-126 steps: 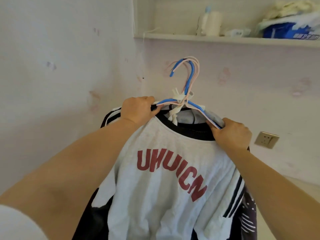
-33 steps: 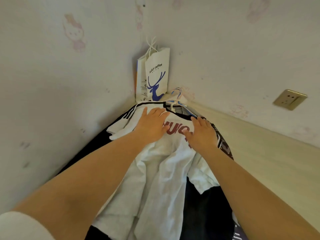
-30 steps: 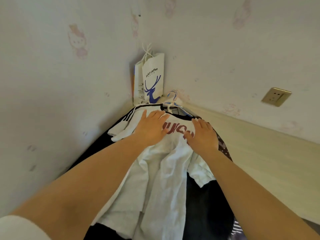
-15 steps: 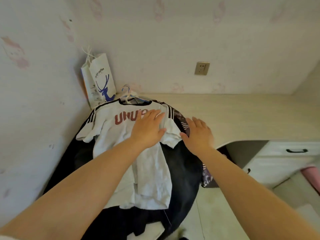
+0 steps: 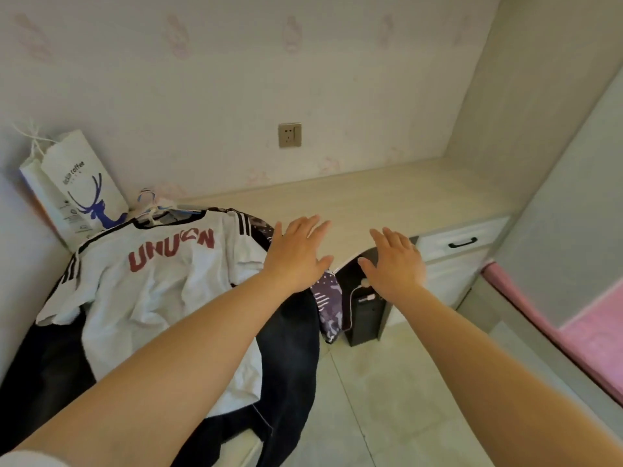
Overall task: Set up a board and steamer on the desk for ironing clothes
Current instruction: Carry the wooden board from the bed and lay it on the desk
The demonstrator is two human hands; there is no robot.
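One head-worn wide-angle camera looks forward and down along both arms. It faces the counter (image 5: 387, 200) and the wall socket (image 5: 289, 135), close in.

White T-shirt (image 5: 161, 298) with dark red lettering, black collar and black shoulder stripes, lying over black garments (image 5: 290, 358). A dark purple cloth (image 5: 328, 298) bears a white speckled print. Desk (image 5: 387, 200): pale beige wood grain. Paper bag (image 5: 79, 183): white with a blue deer motif. Hangers (image 5: 151, 205): blue, pink and white. Wall socket (image 5: 289, 135): bronze-grey. Wallpaper (image 5: 236, 79): off-white with faint pink figures. Drawer handle (image 5: 462, 243): black. Bedding (image 5: 573, 328): pink.
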